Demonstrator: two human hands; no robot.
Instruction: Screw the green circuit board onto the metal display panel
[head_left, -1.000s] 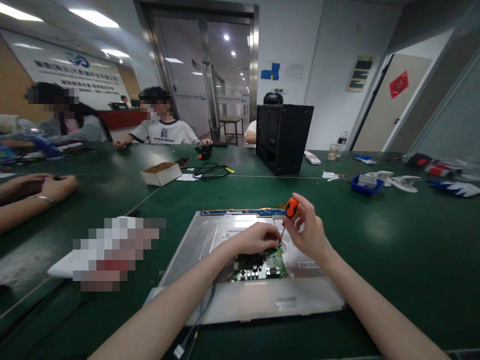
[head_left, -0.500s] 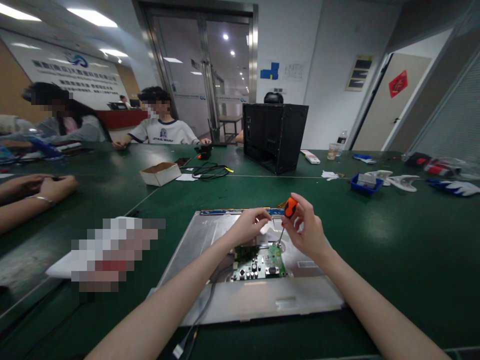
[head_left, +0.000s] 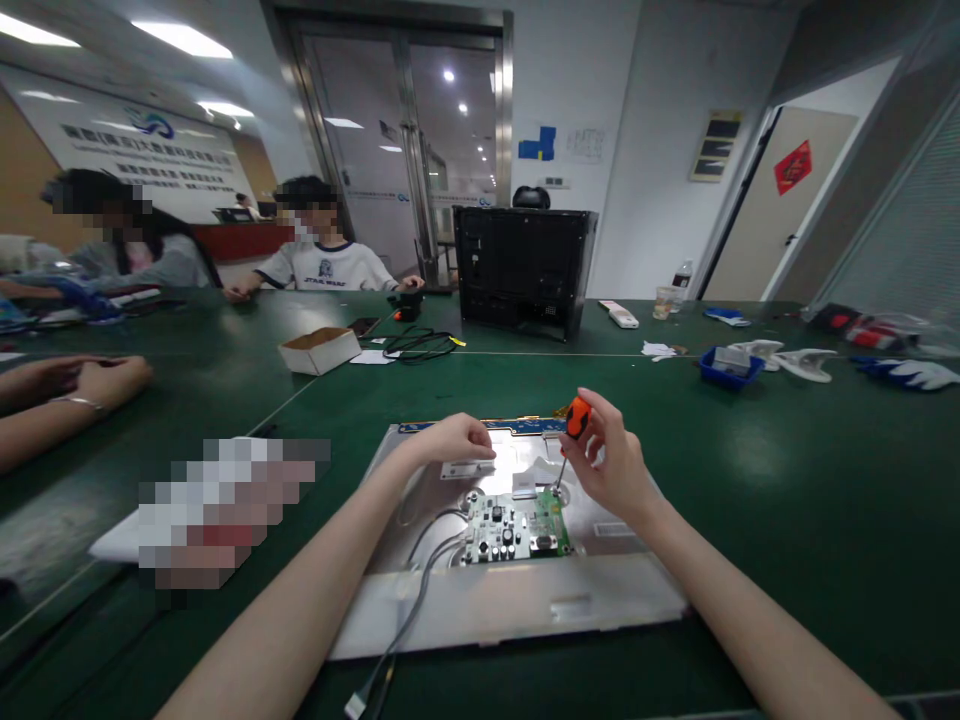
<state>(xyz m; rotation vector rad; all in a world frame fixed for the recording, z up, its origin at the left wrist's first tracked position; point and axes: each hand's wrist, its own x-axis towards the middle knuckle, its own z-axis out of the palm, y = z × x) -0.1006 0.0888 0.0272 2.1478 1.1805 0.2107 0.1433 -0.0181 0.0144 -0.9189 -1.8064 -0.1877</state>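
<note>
My right hand [head_left: 611, 455] is closed around the orange and black handle of a screwdriver [head_left: 577, 418]. The screwdriver's shaft slants down to the upper right corner of a green circuit board [head_left: 517, 528]. That board lies on the metal back of a flat display panel [head_left: 630, 592], with grey cables [head_left: 426, 590] running from its left side toward me. Over the panel's upper left part, my left hand [head_left: 456, 440] has its fingers curled together; whatever is in them, if anything, is hidden. A blue strip board [head_left: 525, 427] lines the panel's far edge.
A black computer case or monitor housing [head_left: 525, 265] stands across the green table. An open cardboard box [head_left: 321, 352] and coiled black cable [head_left: 420, 343] lie left of it. Right are a blue tray [head_left: 727, 372] and gloves [head_left: 911, 374]. Other people sit at the left and far side.
My left hand has moved left from beside the screwdriver, uncovering more of the board and cables. The black housing has turned to face me more. My right hand has barely moved.
</note>
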